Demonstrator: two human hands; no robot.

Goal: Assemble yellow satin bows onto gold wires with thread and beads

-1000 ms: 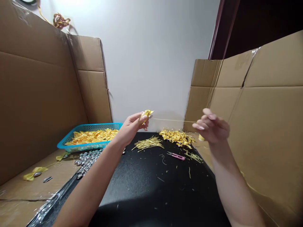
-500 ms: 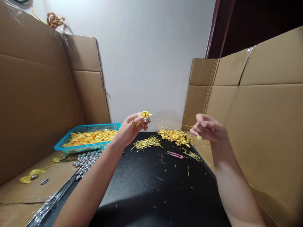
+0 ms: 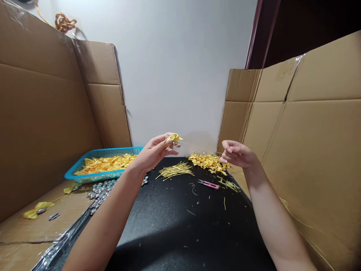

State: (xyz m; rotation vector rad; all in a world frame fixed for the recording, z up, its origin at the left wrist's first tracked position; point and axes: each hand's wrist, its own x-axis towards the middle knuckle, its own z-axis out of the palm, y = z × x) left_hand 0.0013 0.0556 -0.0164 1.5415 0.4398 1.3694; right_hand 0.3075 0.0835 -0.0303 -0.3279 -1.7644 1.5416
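Observation:
Pinched in my left hand (image 3: 158,148) is a yellow ribbon bow (image 3: 177,137), with a loop of gold cord (image 3: 166,142) over the thumb and a silver bead (image 3: 175,143) under the bow. A thin yellow thread (image 3: 197,145) stretches from the bow across to my right hand (image 3: 236,153), whose fingers are closed on it. Both hands are raised above the black table. Beneath them lie a bundle of gold cord pieces (image 3: 176,170) and a heap of yellow bows with beads (image 3: 208,162).
Pink-handled thread snips (image 3: 208,184) lie right of centre, beside yellow thread scraps (image 3: 229,185). A blue basket (image 3: 98,177) of yellow bows stands at left, with loose silver beads (image 3: 101,194) before it. Cardboard walls (image 3: 316,143) flank the black table (image 3: 169,226).
My right hand has moved left, closer to my left hand, and turned a little. The left hand has shifted slightly, its lower fingers straighter. The thread still runs between them.

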